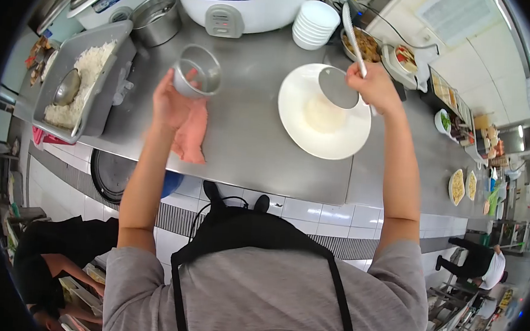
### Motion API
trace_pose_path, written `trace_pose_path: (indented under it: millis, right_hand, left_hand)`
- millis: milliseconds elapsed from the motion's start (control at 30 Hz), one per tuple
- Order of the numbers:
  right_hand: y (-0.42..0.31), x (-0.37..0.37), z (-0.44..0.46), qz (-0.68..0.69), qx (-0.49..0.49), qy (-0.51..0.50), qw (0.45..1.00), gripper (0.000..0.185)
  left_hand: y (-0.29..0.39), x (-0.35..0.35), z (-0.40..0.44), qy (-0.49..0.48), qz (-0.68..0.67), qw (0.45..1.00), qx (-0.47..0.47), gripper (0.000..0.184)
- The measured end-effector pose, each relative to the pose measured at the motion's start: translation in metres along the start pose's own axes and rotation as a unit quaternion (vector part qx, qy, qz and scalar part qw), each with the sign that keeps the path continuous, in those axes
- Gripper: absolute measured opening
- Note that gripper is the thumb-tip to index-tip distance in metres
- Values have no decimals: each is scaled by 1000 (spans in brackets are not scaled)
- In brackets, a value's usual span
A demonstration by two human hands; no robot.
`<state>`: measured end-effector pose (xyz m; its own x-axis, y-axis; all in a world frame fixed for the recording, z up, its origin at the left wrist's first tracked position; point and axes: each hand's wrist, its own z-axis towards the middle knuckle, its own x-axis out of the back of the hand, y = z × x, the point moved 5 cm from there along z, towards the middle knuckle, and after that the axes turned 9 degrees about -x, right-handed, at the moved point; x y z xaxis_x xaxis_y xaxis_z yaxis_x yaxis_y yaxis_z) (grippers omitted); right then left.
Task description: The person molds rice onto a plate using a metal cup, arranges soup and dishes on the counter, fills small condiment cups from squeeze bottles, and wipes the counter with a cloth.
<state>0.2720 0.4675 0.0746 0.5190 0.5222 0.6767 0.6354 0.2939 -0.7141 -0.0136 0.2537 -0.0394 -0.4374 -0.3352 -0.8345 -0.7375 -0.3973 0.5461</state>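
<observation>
A round metal cup (pixel 198 70) is held in my left hand (pixel 173 102), its fingers wrapped round the near side. Beneath that hand a pink cloth (pixel 191 138) lies on the steel counter. My right hand (pixel 374 87) grips a white-handled utensil (pixel 353 40), which runs up toward the bowls. A flat, shiny metal piece (pixel 337 88) shows beside this hand, over the plate; whether it belongs to the utensil is unclear. On the large white plate (pixel 289 109) sits a round mound of white rice (pixel 324 116).
On the left, a grey tub (pixel 102 104) holds rice and a metal scoop (pixel 68 87). A metal pot (pixel 155 20), a white cooker (pixel 250 13) and stacked white bowls (pixel 315 24) line the back. Food containers (pixel 445 94) stand right. Two other people are in the lower corners.
</observation>
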Motion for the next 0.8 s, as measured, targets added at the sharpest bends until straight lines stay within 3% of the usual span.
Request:
trace_pose_path:
  millis: [100,200,333,433,500,567,700,733,800]
  right_hand:
    - [-78,-31,10,57,92,28,994,9]
    - [-143,-101,37,103,171,65,978,17]
    - [-226,-191,75,8,319,137,938,17]
    - [-275,-227,120,20,290,108,951,24]
    - [-295,-235,146,54,261,93,959,33]
    - [-306,-233,165,78,229,97,965,38]
    - [-306,-228,159,93,97,-11,991,41]
    - [-303,-225,163,77,141,23,987,40]
    - [-300,-220,165,20,181,53,982,42]
  left_hand:
    - [-20,6,4,22,-31,999,15,44]
    - [-17,1,16,40,-88,995,33,45]
    - [50,5,62,6,-78,994,-72,47]
    - [120,13,113,-26,-22,990,-140,47]
    - [162,20,145,96,25,985,-138,48]
    - [195,30,181,150,77,978,-120,47]
    - [222,55,222,235,156,955,-88,53]
    - [229,54,222,249,177,948,-86,55]
    - [250,52,224,188,229,942,-156,53]
